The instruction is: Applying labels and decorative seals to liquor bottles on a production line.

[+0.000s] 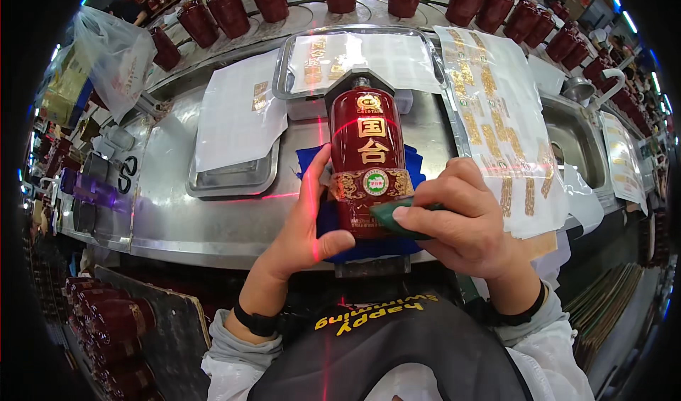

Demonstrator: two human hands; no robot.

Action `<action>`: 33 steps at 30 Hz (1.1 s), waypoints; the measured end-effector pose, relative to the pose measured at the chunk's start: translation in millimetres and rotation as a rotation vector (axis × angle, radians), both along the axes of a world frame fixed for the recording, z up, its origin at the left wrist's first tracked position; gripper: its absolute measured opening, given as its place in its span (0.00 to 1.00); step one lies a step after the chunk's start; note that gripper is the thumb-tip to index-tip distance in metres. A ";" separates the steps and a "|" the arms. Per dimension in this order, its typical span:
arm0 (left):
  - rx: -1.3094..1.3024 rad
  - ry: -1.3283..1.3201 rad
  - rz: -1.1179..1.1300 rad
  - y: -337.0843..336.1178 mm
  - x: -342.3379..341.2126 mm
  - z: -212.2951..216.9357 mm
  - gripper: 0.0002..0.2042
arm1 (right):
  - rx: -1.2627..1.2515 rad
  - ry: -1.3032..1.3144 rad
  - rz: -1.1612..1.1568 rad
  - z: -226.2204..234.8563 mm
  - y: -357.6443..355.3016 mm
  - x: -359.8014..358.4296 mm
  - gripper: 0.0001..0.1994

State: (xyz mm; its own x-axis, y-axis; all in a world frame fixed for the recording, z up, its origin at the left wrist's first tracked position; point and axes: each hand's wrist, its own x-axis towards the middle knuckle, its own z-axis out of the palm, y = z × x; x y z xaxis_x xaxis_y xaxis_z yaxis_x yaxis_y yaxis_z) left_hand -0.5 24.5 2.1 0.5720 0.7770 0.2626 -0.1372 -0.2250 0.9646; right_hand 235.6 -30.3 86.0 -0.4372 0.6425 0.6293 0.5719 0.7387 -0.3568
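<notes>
A dark red ceramic bottle point(367, 161) lies at the centre of the steel bench point(213, 216) on a blue cloth point(411, 161), neck toward twelve o'clock; the left hand point(306, 225) cradles its nine o'clock flank, fingers wrapped loosely; the right hand point(464, 220) pinches a green scraper point(397, 218) against the gold band label point(369, 183). The glaze looks slick, the body heavy and breakable; best held around its broad sides.

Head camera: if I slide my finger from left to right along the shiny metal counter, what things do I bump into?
Clear plastic bag → black scissors → flat metal tray → left hand → dark red bottle → right hand → sink
</notes>
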 end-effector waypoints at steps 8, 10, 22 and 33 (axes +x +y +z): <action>0.465 0.513 0.204 -5.6 -8.0 8.2 0.57 | -0.179 0.105 0.105 -9.3 -5.2 16.2 0.21; 0.735 0.658 0.250 -5.7 -9.6 13.3 0.55 | -0.172 0.063 0.084 -13.0 -5.2 16.4 0.21; -0.125 -0.047 0.099 -12.3 22.5 15.5 0.45 | -0.022 0.133 0.003 -21.9 -3.7 3.8 0.20; 0.411 0.558 0.224 -15.1 -2.8 12.4 0.52 | -0.150 0.068 0.180 -5.1 -5.9 -0.2 0.17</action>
